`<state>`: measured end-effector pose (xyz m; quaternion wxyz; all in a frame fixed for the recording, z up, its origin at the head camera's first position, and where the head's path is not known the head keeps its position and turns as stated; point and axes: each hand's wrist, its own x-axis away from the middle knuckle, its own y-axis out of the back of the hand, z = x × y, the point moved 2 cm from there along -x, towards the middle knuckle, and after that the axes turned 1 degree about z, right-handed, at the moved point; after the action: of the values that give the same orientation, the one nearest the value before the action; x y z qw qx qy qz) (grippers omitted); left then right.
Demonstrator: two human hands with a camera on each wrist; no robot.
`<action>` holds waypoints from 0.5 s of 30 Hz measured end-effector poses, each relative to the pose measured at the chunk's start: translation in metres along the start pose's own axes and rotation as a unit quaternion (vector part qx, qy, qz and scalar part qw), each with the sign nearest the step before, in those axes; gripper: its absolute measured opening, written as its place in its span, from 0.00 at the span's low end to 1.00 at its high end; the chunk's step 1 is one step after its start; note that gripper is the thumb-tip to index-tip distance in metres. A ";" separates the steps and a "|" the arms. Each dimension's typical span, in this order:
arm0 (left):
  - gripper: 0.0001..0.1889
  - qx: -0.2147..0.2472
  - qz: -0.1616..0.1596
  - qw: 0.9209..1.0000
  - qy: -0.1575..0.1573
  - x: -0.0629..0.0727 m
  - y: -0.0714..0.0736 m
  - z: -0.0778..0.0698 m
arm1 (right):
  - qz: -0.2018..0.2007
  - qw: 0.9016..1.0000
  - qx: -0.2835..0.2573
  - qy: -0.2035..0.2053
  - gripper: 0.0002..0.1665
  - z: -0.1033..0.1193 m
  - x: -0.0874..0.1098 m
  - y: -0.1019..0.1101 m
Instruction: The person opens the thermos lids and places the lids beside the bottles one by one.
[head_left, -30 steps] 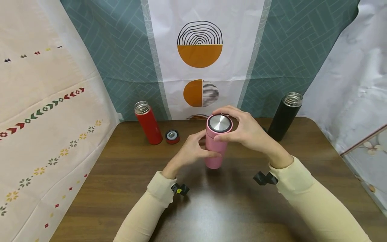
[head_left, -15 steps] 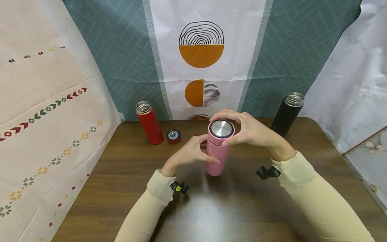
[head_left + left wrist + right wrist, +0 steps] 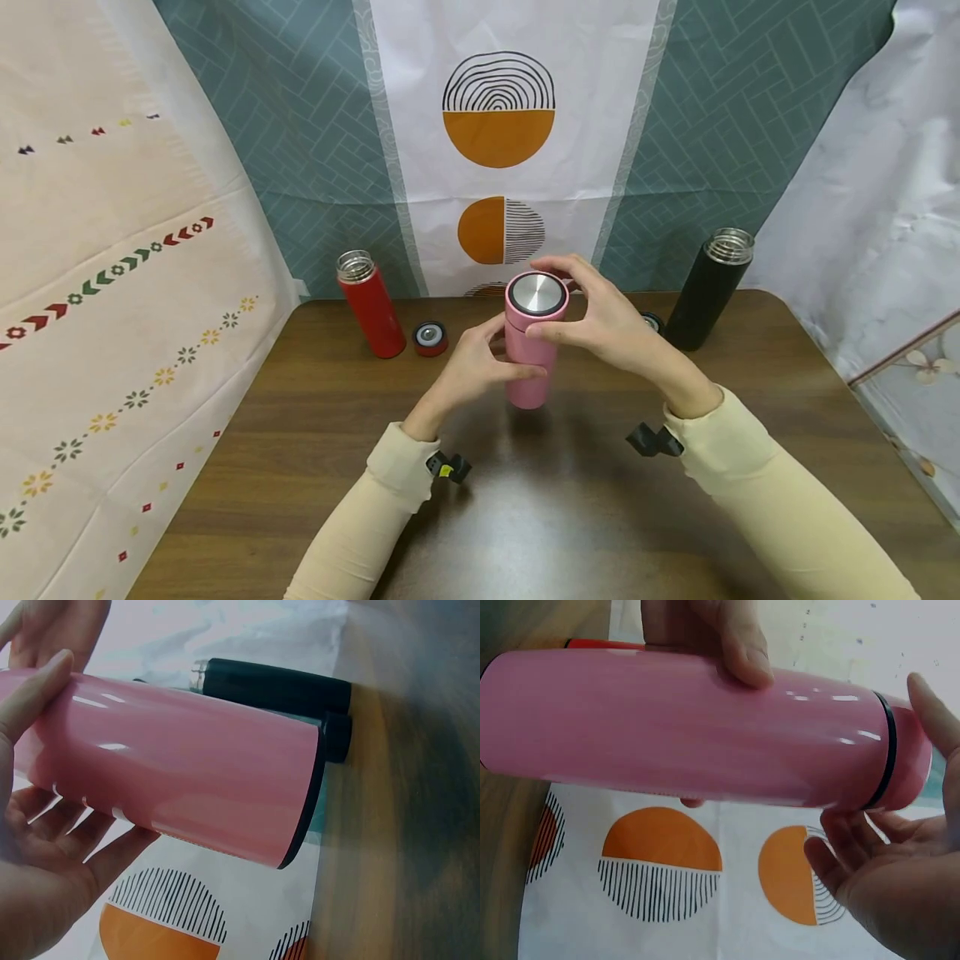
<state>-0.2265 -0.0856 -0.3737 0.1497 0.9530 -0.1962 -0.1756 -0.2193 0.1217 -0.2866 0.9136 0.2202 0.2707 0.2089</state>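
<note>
A pink thermos flask (image 3: 531,354) is held upright above the wooden table at its centre. Its pink lid (image 3: 537,294), with a brushed steel top ringed in black, sits on the flask. My left hand (image 3: 476,364) grips the body, thumb in front and fingers behind. My right hand (image 3: 611,322) holds the lid between thumb and fingers. In the left wrist view the flask body (image 3: 187,765) ends in a dark base, with a gap between it and the table. A dark seam circles the flask (image 3: 675,720) just below the lid in the right wrist view.
On the table (image 3: 315,467), an uncapped red flask (image 3: 375,315) stands at back left beside its red lid (image 3: 431,338). At back right is an uncapped black flask (image 3: 705,292), its black lid (image 3: 652,321) partly hidden by my right hand. A patterned cloth (image 3: 480,158) hangs behind.
The flask moved slightly toward me, then back away and a little left, with both hands on it throughout. The black lid, hidden half a second ago, shows again behind my right hand.
</note>
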 end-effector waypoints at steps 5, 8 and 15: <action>0.36 -0.001 0.001 1.000 0.008 0.000 -0.001 0.001 | -0.016 1.000 -0.009 -0.008 0.40 0.000 0.000 -0.003; 0.36 0.002 0.004 1.000 0.011 0.000 -0.002 0.002 | -0.021 1.000 -0.013 -0.014 0.38 0.000 -0.001 -0.002; 0.36 0.018 0.038 0.999 0.017 -0.001 -0.004 0.006 | 0.003 0.999 -0.037 -0.022 0.36 -0.002 -0.001 0.005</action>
<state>-0.2284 -0.0828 -0.3797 0.1425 0.9503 -0.2327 -0.1496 -0.2222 0.1260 -0.2854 0.9261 0.1917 0.2423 0.2165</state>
